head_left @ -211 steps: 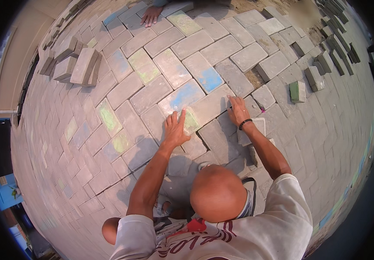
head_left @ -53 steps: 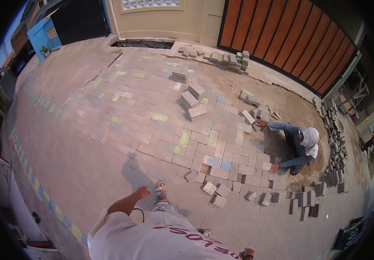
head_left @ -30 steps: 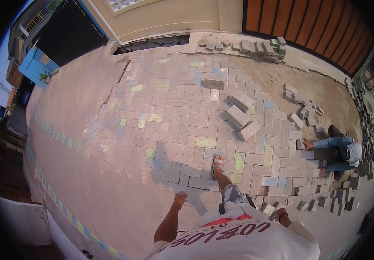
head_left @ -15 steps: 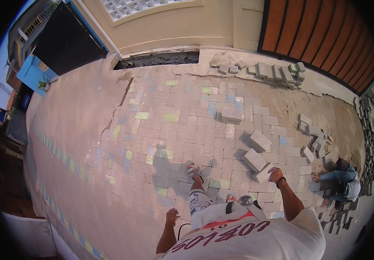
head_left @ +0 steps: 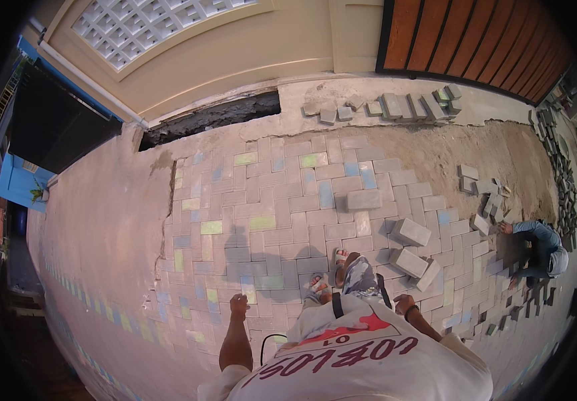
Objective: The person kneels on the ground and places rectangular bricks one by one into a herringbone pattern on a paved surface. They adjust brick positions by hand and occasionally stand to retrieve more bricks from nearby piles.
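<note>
Feet [head_left: 340,256], two, between left hand [head_left: 239,304], half-open, empty, and right hand [head_left: 404,304], grip unclear, near several pavers [head_left: 410,232]

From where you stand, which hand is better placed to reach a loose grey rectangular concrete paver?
Probably the right hand: the nearest loose grey paver lies ahead of it, on the same side. The left hand is farther away, on the opposite side.

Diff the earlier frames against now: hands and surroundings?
The left hand and right hand, both on the paving blocks in the earliest picture, are now off them, beside the upright body; the right has since drawn back from the loose grey block it overlapped. The loose blocks still lie there; the co-worker remains crouched at the right.
</note>
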Available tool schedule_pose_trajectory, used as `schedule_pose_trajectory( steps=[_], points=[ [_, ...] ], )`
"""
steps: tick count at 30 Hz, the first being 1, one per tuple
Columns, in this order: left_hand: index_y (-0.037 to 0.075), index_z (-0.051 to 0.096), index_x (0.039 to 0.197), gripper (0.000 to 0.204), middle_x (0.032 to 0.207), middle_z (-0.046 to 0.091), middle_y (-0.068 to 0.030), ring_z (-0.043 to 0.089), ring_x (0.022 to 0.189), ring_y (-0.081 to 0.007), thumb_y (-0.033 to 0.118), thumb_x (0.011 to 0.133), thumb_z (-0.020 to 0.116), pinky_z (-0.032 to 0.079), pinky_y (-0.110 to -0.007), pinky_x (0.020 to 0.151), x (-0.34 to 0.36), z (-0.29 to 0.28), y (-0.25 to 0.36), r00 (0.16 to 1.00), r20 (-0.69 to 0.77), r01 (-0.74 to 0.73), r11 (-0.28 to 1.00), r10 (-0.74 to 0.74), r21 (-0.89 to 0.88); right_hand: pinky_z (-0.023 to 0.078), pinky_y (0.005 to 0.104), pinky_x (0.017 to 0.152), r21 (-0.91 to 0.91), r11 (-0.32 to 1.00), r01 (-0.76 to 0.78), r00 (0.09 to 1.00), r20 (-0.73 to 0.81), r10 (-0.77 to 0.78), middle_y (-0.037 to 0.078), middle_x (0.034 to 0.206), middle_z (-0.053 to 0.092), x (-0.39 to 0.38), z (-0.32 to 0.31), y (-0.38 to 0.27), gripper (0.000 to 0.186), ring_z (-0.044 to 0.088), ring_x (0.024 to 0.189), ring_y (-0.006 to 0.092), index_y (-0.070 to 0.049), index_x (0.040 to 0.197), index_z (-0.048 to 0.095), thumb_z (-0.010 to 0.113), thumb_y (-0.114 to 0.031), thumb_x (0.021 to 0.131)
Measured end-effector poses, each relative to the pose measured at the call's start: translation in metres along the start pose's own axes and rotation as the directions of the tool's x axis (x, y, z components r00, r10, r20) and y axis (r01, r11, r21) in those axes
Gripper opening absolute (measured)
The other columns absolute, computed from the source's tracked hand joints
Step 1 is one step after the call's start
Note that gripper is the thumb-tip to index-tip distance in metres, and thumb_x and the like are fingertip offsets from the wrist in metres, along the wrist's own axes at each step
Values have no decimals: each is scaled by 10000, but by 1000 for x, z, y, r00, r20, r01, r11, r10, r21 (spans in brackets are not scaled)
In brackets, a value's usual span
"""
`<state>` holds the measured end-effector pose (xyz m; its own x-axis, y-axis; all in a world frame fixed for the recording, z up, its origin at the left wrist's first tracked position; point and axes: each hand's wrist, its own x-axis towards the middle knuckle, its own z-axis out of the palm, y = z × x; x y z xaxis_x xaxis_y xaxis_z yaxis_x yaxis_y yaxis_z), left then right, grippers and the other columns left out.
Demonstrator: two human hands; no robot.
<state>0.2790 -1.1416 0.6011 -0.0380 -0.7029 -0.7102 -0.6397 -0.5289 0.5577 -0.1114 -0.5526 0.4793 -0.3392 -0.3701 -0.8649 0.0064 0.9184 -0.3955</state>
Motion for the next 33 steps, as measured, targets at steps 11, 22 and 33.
schedule_pose_trajectory(
  steps=[11, 22, 33],
  points=[
    [-31, 541, 1298, 456, 1052, 662, -152, 635, 884, -199, 190, 906, 616, 544, -343, 674, 99, 181, 321, 834, 491, -389, 899, 252, 200, 514, 359, 506, 131, 940, 315, 893, -378, -246, 132, 786, 668, 109, -87, -76, 283, 691, 705, 270, -57, 1063, 661, 569, 5, 803],
    [-29, 575, 1270, 481, 979, 682, -160, 653, 799, -222, 222, 871, 670, 557, -343, 699, 187, 281, 462, 782, 612, -462, 769, 118, 442, 532, 347, 473, 872, 418, 254, 759, -448, 473, 112, 716, 641, 28, -263, -306, 39, 639, 565, 202, -27, 866, 625, 598, -38, 840],
    [-37, 562, 1278, 480, 981, 673, -138, 652, 850, -215, 207, 876, 658, 567, -343, 672, 286, 359, 639, 785, 620, -388, 770, -13, 507, 540, 335, 529, 937, 226, -266, 732, 44, 680, 151, 867, 690, 85, -175, -360, 239, 685, 625, 238, -39, 1018, 694, 649, -46, 783]
  ],
)
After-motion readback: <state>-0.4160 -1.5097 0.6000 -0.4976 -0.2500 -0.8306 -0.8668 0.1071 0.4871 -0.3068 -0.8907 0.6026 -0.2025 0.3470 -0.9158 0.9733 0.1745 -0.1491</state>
